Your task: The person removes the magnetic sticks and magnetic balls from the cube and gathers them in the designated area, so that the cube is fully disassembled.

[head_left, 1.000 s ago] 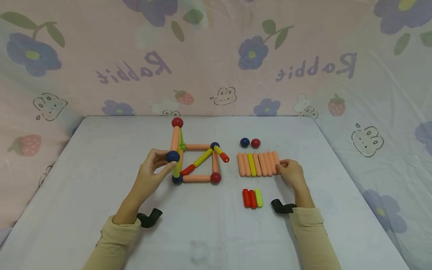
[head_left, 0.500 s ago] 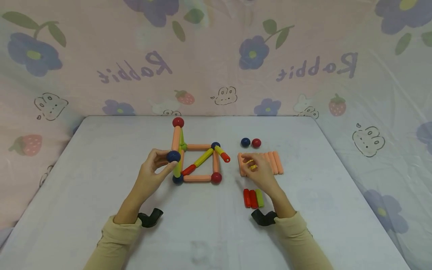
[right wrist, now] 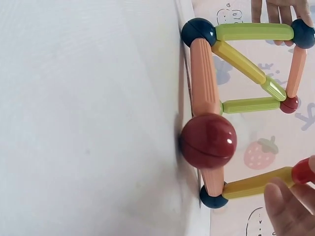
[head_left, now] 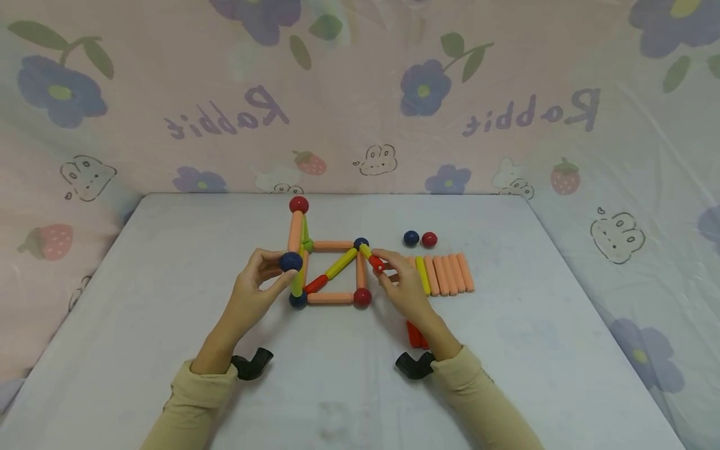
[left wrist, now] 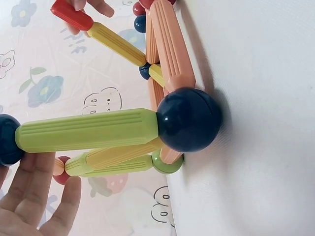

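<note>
- A white table [head_left: 337, 362] fills the lower part of the head view; behind it hangs a pale cloth [head_left: 337, 106] printed with flowers, strawberries, rabbits and mirrored "Rabbit" lettering.
- The ball-and-stick frame [head_left: 330, 298] stands left of centre on the table.
- The person's left hand [head_left: 253, 287] holds the frame's raised blue ball [head_left: 290, 262] between thumb and fingers, atop an upright green stick [left wrist: 88, 130].
- The right hand [head_left: 405, 284] pinches a red stick [head_left: 377, 264], which touches the upper end of a yellow stick [left wrist: 115, 44] rising from the far-right blue ball [head_left: 361, 243].
- Only the head view shows the row of sticks [head_left: 446, 275] beyond the right hand; red sticks [head_left: 414, 335] lie partly behind that forearm.
- The right wrist view plainly shows a yellow-and-green diagonal [right wrist: 241, 61] reaching the raised red ball [right wrist: 289, 104]; from the head, the upright mostly covers it.
- The left wrist view shows the pinched stick's length, foreshortened from above.
</note>
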Motion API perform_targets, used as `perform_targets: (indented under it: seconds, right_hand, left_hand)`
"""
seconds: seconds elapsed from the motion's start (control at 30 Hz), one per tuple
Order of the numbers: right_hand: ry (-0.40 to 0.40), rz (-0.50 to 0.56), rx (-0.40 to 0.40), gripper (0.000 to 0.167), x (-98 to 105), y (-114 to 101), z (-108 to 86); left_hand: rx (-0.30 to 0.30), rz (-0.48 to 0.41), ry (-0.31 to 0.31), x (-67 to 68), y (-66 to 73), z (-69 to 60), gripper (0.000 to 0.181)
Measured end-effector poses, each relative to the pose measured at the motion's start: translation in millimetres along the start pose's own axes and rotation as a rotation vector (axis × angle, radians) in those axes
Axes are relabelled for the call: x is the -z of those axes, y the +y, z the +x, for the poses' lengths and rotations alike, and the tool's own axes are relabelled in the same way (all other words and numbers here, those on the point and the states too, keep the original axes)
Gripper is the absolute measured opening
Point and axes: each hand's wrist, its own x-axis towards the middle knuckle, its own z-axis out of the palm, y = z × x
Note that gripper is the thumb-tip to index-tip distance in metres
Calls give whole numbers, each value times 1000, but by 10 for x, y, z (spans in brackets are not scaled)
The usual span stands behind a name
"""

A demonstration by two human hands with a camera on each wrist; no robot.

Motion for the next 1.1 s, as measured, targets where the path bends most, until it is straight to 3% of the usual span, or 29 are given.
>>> perform_targets:
  seconds: [0.17, 0.43, 0.6, 0.77, 0.9, 1.1]
  right_hand:
    - [-15, 40, -28, 35, 5, -5, 16]
    - [-63, 221, -143, 24, 132, -38, -3]
    - [-113, 193, -241, 21, 311, 15, -117]
    - [-190, 123, -347, 30, 522, 134, -266]
    - [-245, 46, -374, 40, 691, 245, -404]
    - [-336, -33, -403, 38, 896, 371, -600]
  left_hand:
    - [-8, 7, 4, 3, 18, -6, 36]
    - [-6, -1, -2, 5, 28, -3, 36]
    - [-1, 0, -3, 5, 31, 0, 36]
    - [8, 1, -2, 4, 25, -6, 37]
    - [13, -2, -5, 0, 16, -7, 37]
    - [8, -2, -5, -4, 13, -9, 37]
